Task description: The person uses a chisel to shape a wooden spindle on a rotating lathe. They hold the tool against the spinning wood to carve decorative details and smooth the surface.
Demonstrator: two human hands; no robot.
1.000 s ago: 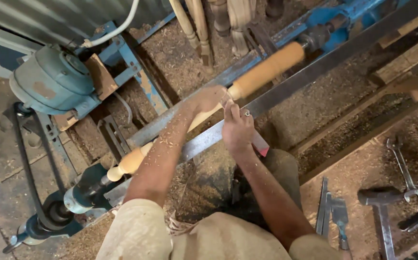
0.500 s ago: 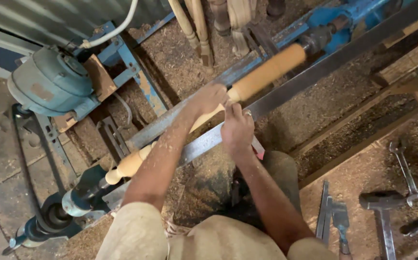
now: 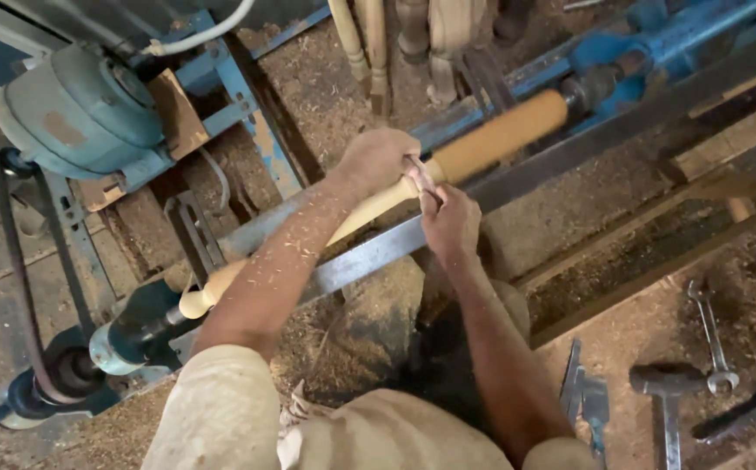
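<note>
Your left hand (image 3: 378,161) is curled over the top of the wooden spindle (image 3: 448,161) mounted in the lathe (image 3: 630,61), fingers closed around the narrow, pale part just left of the thicker orange-brown section. Your right hand (image 3: 449,224) sits just near of it, fingers closed on a thin dark tool (image 3: 420,178) pressed against the wood where the two hands meet; what kind of tool it is cannot be made out. The spindle runs diagonally from the tailstock at the far right down to the rounded knob end (image 3: 197,300) at the near left, above the long steel tool rest (image 3: 369,257).

Compared with half a second ago, both hands sit at the same spot on the spindle and your grip looks unchanged; only the view has shifted slightly. The blue-grey motor (image 3: 78,113) stays at the far left. On the sawdust-covered floor (image 3: 639,313) to the near right lie a spanner (image 3: 713,335), a hammer (image 3: 665,387) and a blue-grey clamp-like tool (image 3: 585,396).
</note>
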